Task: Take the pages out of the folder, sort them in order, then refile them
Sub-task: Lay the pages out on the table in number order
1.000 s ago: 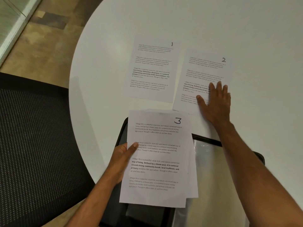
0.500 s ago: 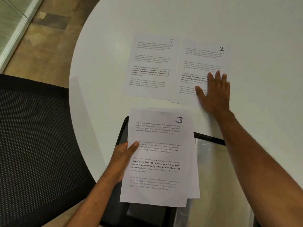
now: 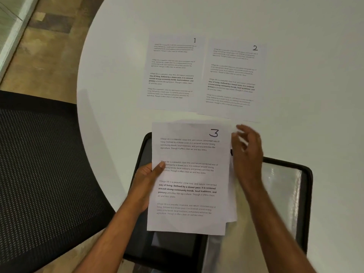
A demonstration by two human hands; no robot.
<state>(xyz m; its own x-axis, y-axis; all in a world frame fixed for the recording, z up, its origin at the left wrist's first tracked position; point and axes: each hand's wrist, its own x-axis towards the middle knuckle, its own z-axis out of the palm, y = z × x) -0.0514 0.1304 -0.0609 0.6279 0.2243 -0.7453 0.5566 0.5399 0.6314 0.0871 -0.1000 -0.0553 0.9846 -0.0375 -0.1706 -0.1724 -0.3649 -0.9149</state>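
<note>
At lower centre the left hand (image 3: pixel 146 179) pinched the stack topped by page 3 (image 3: pixel 189 178) over the open black folder (image 3: pixel 285 194), while the blurred right hand (image 3: pixel 247 152), fingers loosely curled, hovered at its right edge below pages 1 (image 3: pixel 173 73) and 2 (image 3: pixel 232 79).

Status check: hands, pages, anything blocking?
Left hand grips stack, page 3 on top. Right hand blurred at stack's right edge. Pages 1 and 2 laid out. Nothing blocking.
</note>
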